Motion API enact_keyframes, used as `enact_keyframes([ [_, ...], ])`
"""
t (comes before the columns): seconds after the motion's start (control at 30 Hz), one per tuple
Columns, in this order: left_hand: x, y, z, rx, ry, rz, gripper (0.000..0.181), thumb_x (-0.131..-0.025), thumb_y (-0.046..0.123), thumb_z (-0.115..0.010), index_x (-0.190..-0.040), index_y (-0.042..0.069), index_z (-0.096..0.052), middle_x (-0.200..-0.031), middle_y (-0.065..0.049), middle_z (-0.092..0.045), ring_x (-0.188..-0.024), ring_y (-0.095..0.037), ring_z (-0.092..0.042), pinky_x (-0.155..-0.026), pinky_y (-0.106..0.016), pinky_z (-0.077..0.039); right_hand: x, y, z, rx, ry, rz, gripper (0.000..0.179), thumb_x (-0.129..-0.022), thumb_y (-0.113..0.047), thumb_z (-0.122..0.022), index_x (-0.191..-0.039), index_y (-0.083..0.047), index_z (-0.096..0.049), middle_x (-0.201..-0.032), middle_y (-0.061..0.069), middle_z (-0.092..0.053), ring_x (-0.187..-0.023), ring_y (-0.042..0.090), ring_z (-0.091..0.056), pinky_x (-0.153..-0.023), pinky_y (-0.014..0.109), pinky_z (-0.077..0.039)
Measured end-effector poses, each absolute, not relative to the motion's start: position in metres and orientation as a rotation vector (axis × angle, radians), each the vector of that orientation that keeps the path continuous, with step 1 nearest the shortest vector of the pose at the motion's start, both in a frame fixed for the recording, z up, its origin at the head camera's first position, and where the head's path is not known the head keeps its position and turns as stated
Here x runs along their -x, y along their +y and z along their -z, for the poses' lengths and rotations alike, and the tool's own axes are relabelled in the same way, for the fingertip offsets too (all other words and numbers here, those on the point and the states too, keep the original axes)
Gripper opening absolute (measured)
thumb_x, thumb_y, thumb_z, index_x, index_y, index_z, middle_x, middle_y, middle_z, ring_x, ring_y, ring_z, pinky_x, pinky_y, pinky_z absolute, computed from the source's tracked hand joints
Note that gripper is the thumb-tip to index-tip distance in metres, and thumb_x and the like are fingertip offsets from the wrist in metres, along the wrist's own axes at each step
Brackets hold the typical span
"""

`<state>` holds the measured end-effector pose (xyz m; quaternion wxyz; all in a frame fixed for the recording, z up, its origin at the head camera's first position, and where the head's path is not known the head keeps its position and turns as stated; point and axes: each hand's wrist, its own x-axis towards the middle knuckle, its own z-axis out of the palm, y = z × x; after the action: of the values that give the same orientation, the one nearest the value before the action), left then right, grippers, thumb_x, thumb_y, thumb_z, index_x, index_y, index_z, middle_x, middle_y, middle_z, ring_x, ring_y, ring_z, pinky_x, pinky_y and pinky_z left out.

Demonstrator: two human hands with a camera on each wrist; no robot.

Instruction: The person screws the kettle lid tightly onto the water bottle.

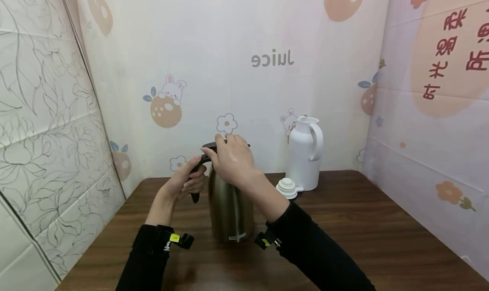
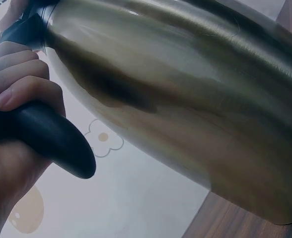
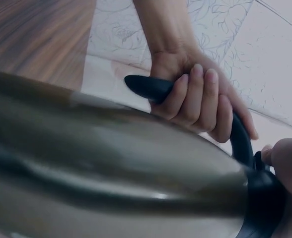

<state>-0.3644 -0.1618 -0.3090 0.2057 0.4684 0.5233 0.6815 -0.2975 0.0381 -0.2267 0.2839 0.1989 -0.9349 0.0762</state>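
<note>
A bronze metal thermos jug (image 1: 231, 210) with a black handle and black top stands upright on the brown wooden table in the head view. My left hand (image 1: 180, 181) grips its handle (image 2: 61, 139), the fingers wrapped round it; the handle's lower tip sticks out below them. My right hand (image 1: 234, 159) lies over the top of the jug and holds the black lid (image 1: 209, 145), with its thumb on the handle side. Most of the lid is hidden under that hand. In the right wrist view the jug's black collar (image 3: 265, 201) shows beside the right hand.
A white thermos jug (image 1: 304, 155) stands at the back right of the table (image 1: 344, 231), its handle facing right. Next to its base sits a white stopper (image 1: 287, 188). Printed cloth walls (image 1: 214, 49) enclose the table's back and sides.
</note>
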Motion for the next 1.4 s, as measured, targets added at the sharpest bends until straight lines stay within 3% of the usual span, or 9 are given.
enact_keyframes([
  [0.23, 0.366, -0.163, 0.306, -1.294, 1.473, -1.896, 0.057, -0.117, 0.044, -0.028, -0.066, 0.021, -0.038, -0.049, 0.011, -0.035, -0.036, -0.008, -0.019, -0.039, -0.03, -0.008, 0.304, 0.056, 0.241, -0.751, -2.214, -0.36, 0.046, -0.112, -0.036, -0.054, -0.141, 0.0, -0.061, -0.139, 0.017, -0.063, -0.134, 0.034, -0.057, -0.111, 0.046, -0.047],
  [0.6, 0.366, -0.161, 0.311, -1.312, 1.482, -1.902, 0.056, -0.118, 0.044, -0.026, -0.067, 0.022, -0.037, -0.05, 0.012, -0.036, -0.036, -0.009, -0.02, -0.039, -0.032, -0.009, 0.309, 0.073, 0.267, -0.846, -1.853, -0.656, 0.031, -0.1, -0.022, -0.077, -0.123, -0.002, -0.072, -0.126, 0.013, -0.068, -0.122, 0.031, -0.061, -0.102, 0.042, -0.054],
  [1.1, 0.365, -0.162, 0.307, -1.299, 1.483, -1.928, 0.055, -0.117, 0.046, -0.027, -0.069, 0.022, -0.039, -0.05, 0.013, -0.038, -0.036, -0.009, -0.021, -0.04, -0.032, -0.009, 0.311, 0.077, 0.268, -0.89, -1.83, -0.741, 0.032, -0.096, -0.018, -0.082, -0.123, -0.005, -0.072, -0.127, 0.011, -0.066, -0.122, 0.028, -0.059, -0.1, 0.041, -0.054],
  [1.4, 0.365, -0.164, 0.308, -1.317, 1.467, -1.942, 0.043, -0.118, 0.041, -0.027, -0.086, 0.016, -0.043, -0.057, 0.015, -0.045, -0.04, -0.002, -0.033, -0.042, -0.028, -0.015, 0.311, 0.079, 0.268, -0.911, -1.857, -0.745, 0.034, -0.095, -0.018, -0.083, -0.125, -0.005, -0.072, -0.129, 0.011, -0.065, -0.123, 0.028, -0.058, -0.102, 0.041, -0.053],
])
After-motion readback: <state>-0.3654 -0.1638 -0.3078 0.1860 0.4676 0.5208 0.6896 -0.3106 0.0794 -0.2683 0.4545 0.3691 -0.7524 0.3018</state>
